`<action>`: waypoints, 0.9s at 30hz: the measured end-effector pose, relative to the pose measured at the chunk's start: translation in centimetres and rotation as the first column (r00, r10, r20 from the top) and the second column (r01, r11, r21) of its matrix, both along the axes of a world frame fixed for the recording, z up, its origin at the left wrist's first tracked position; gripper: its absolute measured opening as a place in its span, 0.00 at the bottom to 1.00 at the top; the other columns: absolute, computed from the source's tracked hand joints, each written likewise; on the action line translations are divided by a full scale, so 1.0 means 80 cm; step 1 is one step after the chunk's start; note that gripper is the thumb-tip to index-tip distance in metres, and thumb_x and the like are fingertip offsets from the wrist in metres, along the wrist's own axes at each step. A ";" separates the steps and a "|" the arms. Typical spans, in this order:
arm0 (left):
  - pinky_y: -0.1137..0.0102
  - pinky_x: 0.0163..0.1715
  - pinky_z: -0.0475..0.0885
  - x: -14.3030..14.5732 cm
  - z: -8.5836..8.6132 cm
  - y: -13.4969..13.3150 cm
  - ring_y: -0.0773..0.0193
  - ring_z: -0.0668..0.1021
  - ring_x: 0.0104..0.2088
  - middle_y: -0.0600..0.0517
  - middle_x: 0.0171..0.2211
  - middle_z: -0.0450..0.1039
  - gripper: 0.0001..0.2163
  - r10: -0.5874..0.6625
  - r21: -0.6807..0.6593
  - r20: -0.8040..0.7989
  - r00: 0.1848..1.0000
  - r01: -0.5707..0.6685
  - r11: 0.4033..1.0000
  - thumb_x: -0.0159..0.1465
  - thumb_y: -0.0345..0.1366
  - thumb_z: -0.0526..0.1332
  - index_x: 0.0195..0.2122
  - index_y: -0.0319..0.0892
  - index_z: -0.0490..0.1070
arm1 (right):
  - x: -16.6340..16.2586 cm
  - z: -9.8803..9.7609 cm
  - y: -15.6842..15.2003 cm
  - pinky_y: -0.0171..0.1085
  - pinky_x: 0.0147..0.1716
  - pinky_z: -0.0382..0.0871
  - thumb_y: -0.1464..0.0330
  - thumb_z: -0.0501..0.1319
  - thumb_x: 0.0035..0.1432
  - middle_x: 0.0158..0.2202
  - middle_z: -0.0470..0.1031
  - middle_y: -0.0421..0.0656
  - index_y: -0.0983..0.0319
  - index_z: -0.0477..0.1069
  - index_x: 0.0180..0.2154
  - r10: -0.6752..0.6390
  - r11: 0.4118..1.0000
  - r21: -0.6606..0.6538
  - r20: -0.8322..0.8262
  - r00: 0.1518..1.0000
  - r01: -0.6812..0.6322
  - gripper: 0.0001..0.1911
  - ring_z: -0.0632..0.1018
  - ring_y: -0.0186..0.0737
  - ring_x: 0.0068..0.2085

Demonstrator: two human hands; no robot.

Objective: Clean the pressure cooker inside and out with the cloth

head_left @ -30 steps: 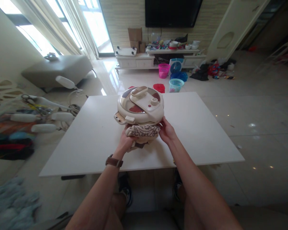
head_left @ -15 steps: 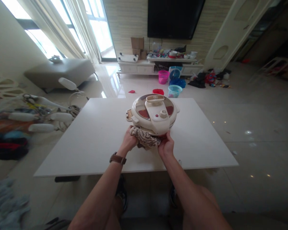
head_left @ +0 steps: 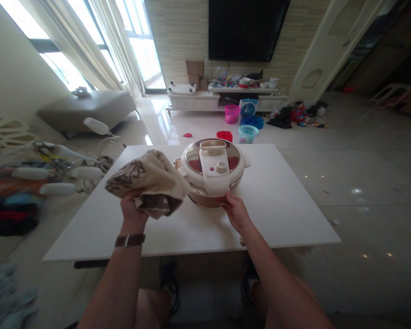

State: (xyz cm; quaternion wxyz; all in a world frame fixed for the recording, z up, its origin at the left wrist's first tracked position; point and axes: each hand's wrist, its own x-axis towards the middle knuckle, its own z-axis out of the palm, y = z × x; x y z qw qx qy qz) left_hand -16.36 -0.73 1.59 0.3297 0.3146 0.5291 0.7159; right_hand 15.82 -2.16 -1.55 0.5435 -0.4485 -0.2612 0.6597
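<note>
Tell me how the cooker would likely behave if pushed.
The cooker is probably heavy, given its bulky body. Its broad, squat shape suggests it would slide rather than tip. The smooth-looking white tabletop may offer it little grip.

Daylight comes through windows (head_left: 144, 61) at upper left, beside pale curtains (head_left: 75, 41) and a padded grey ottoman (head_left: 92, 107). Top centre, a dark television (head_left: 248, 29) hangs on a striped wall (head_left: 178, 36) over a white cabinet (head_left: 205, 103). Glossy floor tiles (head_left: 329, 173) at right carry bright reflections.
</note>
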 end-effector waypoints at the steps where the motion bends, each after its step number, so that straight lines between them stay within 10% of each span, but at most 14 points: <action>1: 0.56 0.52 0.80 0.006 0.004 0.004 0.51 0.83 0.46 0.50 0.37 0.82 0.14 0.117 0.045 0.023 0.993 -0.118 0.992 0.49 0.39 0.64 0.37 0.44 0.73 | 0.000 0.002 0.000 0.37 0.34 0.63 0.40 0.79 0.35 0.31 0.85 0.44 0.59 0.82 0.28 0.006 1.000 -0.007 0.003 1.000 -0.006 0.31 0.81 0.41 0.33; 5: 0.53 0.60 0.76 0.055 0.021 0.009 0.51 0.78 0.59 0.50 0.49 0.81 0.20 0.454 0.117 -0.105 0.885 -0.442 0.889 0.51 0.38 0.69 0.45 0.46 0.72 | -0.002 0.004 -0.001 0.35 0.32 0.63 0.40 0.80 0.32 0.32 0.85 0.43 0.59 0.82 0.29 0.030 0.998 -0.048 -0.059 0.998 -0.033 0.32 0.79 0.37 0.31; 9: 0.52 0.64 0.72 0.115 0.041 0.000 0.48 0.80 0.56 0.46 0.53 0.81 0.23 0.137 0.206 -0.550 0.824 -0.025 0.978 0.54 0.34 0.68 0.53 0.43 0.77 | -0.003 -0.001 -0.002 0.34 0.31 0.63 0.42 0.81 0.34 0.33 0.85 0.43 0.60 0.81 0.30 0.032 0.997 -0.066 -0.120 0.992 -0.040 0.31 0.80 0.36 0.32; 11: 0.48 0.71 0.62 0.142 0.055 -0.004 0.43 0.75 0.65 0.45 0.60 0.79 0.26 -0.089 0.117 -0.778 0.622 0.282 0.952 0.54 0.30 0.67 0.56 0.45 0.79 | -0.002 -0.004 -0.001 0.35 0.29 0.63 0.43 0.81 0.36 0.33 0.85 0.43 0.60 0.81 0.31 0.036 0.997 -0.059 -0.127 0.991 -0.044 0.30 0.80 0.36 0.31; 14: 0.45 0.77 0.46 0.163 0.069 -0.005 0.41 0.64 0.74 0.49 0.69 0.70 0.37 -0.183 -0.017 -0.902 0.392 0.390 0.921 0.51 0.25 0.65 0.65 0.50 0.76 | -0.001 -0.007 0.000 0.34 0.28 0.63 0.42 0.80 0.37 0.33 0.85 0.43 0.59 0.81 0.31 0.051 0.997 -0.052 -0.123 0.991 -0.057 0.30 0.79 0.36 0.30; 21: 0.44 0.74 0.56 0.137 0.053 0.020 0.42 0.64 0.74 0.51 0.67 0.73 0.36 -0.094 0.042 -0.802 0.591 0.212 0.976 0.52 0.22 0.59 0.62 0.50 0.79 | 0.000 -0.005 -0.001 0.35 0.28 0.63 0.41 0.79 0.40 0.33 0.85 0.44 0.59 0.82 0.31 0.077 0.997 -0.002 -0.090 0.993 -0.078 0.30 0.78 0.35 0.29; 27: 0.43 0.75 0.49 0.160 0.056 0.011 0.43 0.67 0.72 0.51 0.63 0.77 0.33 -0.079 0.067 -0.848 0.525 0.254 0.965 0.52 0.23 0.59 0.58 0.51 0.81 | -0.001 -0.003 0.001 0.35 0.28 0.64 0.44 0.81 0.38 0.30 0.83 0.43 0.60 0.81 0.30 0.047 0.999 0.002 -0.111 0.993 -0.047 0.29 0.76 0.34 0.27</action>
